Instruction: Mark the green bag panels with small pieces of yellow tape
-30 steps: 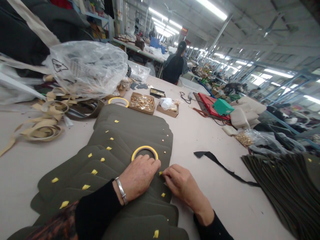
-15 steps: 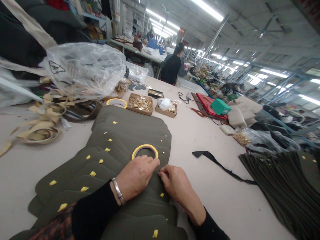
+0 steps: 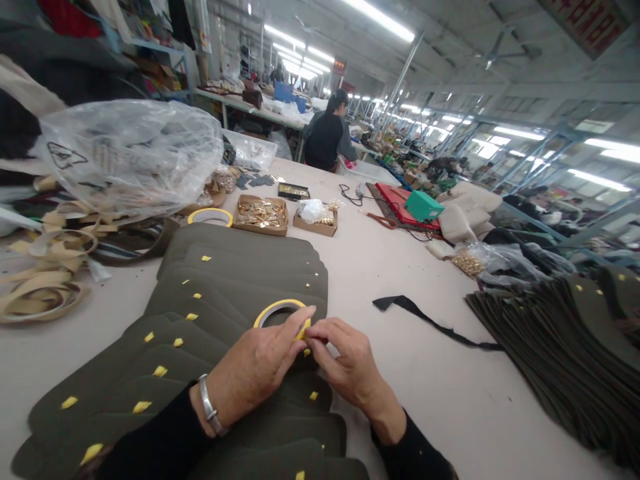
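Note:
Layered dark green fabric pieces (image 3: 240, 267) lie overlapping, dotted with small yellow tape bits (image 3: 160, 371) and a few small metal studs (image 3: 307, 285) along the right edge. My left hand (image 3: 250, 373), with a silver bracelet at the wrist, grips a yellow tape roll (image 3: 273, 310) that is tilted above the fabric. At the roll's right edge, my right hand (image 3: 350, 360) is closed with thumb and index finger pinched at the tape. Whatever lies between those fingertips is too small to make out.
Behind the fabric are a second tape roll (image 3: 210, 217), a box of metal pieces (image 3: 261, 215) and a smaller box (image 3: 316, 220). A plastic bag (image 3: 130, 157) sits at left. To the right lie a black strip (image 3: 430, 323) and stacked green pieces (image 3: 555, 353). A person (image 3: 327, 133) is beyond.
My left hand has taken hold of the tape roll and tilted it up from the fabric. My right hand has come to the roll's edge. The view has shifted slightly right.

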The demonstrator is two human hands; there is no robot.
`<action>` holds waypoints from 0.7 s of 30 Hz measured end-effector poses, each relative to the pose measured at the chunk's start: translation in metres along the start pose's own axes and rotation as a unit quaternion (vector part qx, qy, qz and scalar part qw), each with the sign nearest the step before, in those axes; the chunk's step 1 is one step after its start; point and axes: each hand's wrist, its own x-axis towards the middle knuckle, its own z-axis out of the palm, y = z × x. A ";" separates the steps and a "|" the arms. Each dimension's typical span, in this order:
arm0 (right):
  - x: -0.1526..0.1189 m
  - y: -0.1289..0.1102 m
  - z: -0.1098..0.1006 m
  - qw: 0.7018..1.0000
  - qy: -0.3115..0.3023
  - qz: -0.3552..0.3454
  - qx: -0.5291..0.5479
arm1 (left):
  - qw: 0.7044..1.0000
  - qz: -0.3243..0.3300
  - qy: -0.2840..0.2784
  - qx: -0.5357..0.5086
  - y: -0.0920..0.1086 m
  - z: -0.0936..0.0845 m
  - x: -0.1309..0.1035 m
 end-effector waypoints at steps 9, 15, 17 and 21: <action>-0.004 0.010 0.016 0.991 0.071 -0.069 -0.092 | 0.998 -0.034 -0.042 -0.017 0.006 -0.004 0.004; 0.003 0.005 0.024 0.977 0.082 0.188 0.052 | 0.998 -0.018 0.021 0.053 0.006 -0.001 0.006; 0.008 0.012 0.023 0.933 0.093 0.311 0.157 | 0.996 0.008 0.056 0.065 0.010 0.002 0.006; 0.016 0.036 0.017 0.869 0.096 0.419 0.245 | 0.994 -0.005 0.018 0.108 0.013 0.005 0.007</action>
